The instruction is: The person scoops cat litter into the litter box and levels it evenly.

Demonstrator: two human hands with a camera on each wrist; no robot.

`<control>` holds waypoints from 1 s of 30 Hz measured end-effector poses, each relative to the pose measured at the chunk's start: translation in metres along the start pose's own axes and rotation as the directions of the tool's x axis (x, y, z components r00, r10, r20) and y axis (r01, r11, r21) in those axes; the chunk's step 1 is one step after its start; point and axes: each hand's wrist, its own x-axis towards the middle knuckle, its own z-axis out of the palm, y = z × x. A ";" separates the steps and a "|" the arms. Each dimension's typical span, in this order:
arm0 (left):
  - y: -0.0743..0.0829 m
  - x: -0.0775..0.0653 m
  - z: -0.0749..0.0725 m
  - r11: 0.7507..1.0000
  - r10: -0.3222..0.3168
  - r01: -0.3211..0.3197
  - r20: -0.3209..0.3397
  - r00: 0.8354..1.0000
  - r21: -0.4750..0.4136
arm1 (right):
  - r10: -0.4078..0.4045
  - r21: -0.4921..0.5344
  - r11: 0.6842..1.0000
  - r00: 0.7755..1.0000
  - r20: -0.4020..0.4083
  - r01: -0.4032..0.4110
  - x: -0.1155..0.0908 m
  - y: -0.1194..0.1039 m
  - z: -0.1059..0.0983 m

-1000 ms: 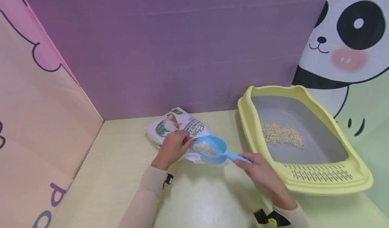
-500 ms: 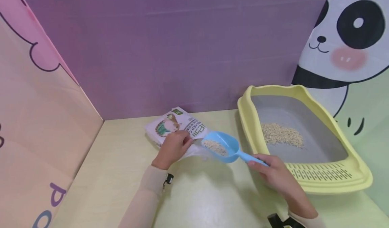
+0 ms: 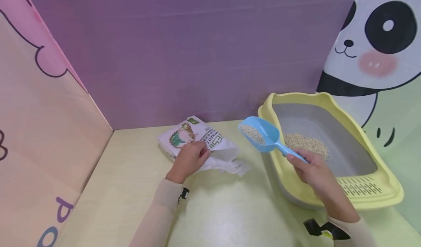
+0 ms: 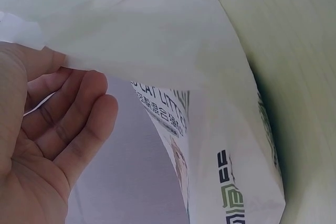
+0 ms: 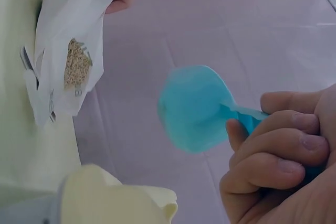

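Note:
My right hand (image 3: 314,168) grips the handle of a blue scoop (image 3: 270,134), which carries a small heap of pale granules (image 3: 252,133). The scoop is in the air over the left rim of the litter box (image 3: 276,166); its underside shows in the right wrist view. My left hand (image 3: 190,159) pinches the open edge of a white cat litter bag (image 3: 227,163) lying on the table. In the left wrist view the thumb and fingers hold the bag's edge (image 4: 131,69). Granules inside the bag's mouth (image 5: 77,66) show in the right wrist view.
Inside the yellow-rimmed box, a patch of granules (image 3: 306,144) lies on the grey floor (image 3: 345,155). A purple backdrop (image 3: 184,57) stands behind the table (image 3: 131,188). Printed panels close off the left side and the right side, the latter with a panda (image 3: 378,49).
My right hand has drawn the loaded scoop out from the bag's mouth, moving it right and up to the box's left rim. My left hand keeps its hold on the bag.

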 end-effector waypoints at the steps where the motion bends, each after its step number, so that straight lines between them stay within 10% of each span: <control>1: 0.000 0.000 0.000 1.000 -0.001 0.001 0.001 1.000 0.000 | -0.007 0.001 1.000 1.000 -0.005 0.007 0.001 0.000 -0.002; 30: 0.001 0.000 0.001 1.000 0.000 -0.001 0.008 1.000 0.016 | 0.022 0.211 0.977 0.989 -0.149 0.010 0.021 -0.002 -0.060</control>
